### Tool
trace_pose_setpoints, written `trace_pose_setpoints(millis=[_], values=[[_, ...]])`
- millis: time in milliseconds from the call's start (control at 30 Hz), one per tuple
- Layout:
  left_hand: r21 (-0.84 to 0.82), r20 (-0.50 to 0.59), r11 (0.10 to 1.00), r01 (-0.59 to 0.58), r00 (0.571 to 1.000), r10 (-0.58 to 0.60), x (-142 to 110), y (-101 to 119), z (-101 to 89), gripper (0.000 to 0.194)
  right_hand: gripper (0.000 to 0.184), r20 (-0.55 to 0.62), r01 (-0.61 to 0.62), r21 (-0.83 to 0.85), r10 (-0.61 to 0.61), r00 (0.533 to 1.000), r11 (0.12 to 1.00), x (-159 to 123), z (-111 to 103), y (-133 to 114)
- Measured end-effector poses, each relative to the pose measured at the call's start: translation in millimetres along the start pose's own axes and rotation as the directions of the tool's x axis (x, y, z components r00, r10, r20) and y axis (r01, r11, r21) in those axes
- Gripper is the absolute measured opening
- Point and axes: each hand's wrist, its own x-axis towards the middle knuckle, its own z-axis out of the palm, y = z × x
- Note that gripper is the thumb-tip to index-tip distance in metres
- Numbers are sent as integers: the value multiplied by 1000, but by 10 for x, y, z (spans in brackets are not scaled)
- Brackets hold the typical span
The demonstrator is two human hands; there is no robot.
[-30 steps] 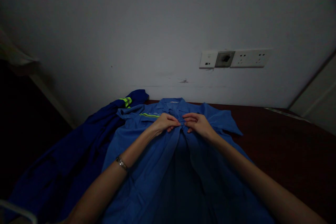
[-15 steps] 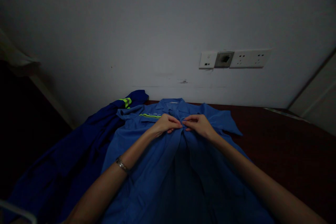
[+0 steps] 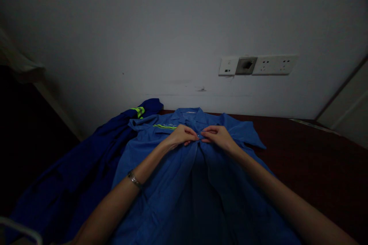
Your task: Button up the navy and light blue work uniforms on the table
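A blue short-sleeved work shirt [image 3: 149,164] lies front up, its collar toward the wall. Below the hands its front edges part; above them they come together. My left hand [image 3: 184,135] pinches the front edge at chest height, thumb and fingers pressed together. Just to its right, my right hand [image 3: 217,136] pinches the facing edge. A small pale button [image 3: 198,136] shows between the fingertips. The fabric inside each pinch is hidden by the fingers. A yellow-green strip [image 3: 164,126] with lettering above it runs over the chest pocket.
A darker blue garment [image 3: 86,164] with a reflective band [image 3: 140,112] lies along the left, partly under the shirt. The dark reddish table [image 3: 310,153] meets a white wall bearing socket plates [image 3: 273,65]. A pale curved bar [image 3: 21,227] juts in at the lower left.
The fingertips have shifted slightly apart, so the button between them shows more plainly. Both hands stay at the same spot on the shirt front.
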Motion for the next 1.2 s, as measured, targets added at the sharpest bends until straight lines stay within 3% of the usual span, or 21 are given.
trace_pose_setpoints(millis=[167,400,533,667,767,867,967,1033,1200], values=[[-23,12,999,36,999,-35,13,-29,-58,23,8,-47,-10,35,12,999,999,-5,-24,-60],[-42,51,998,42,998,-40,38,-80,-157,29,20,-56,70,-245,-86,995,967,14,-167,-111],[-56,-56,995,84,995,-87,125,-214,-302,34,22,-73,89,-303,-117,991,949,63,-261,-69],[-32,-260,996,88,961,-94,252,-488,-510,31,20,-95,109,-393,-158,983,913,188,-391,16],[16,-390,998,61,919,-50,342,-742,-615,28,21,-136,120,-536,-226,965,835,396,-480,33],[-3,-438,999,50,898,-46,407,-951,-638,22,23,-120,130,-746,-324,938,653,711,-525,16],[-21,-453,1000,23,891,-30,434,-1052,-626,19,29,-95,51,-873,-271,958,485,1084,-516,39],[-22,-461,1000,7,887,-16,443,-1077,-621,17,31,-113,-16,-891,-187,976,453,1333,-486,91],[-52,-467,999,-11,884,-15,494,-1161,-641,16,25,-170,-114,-867,-74,983,485,1836,-373,255]])
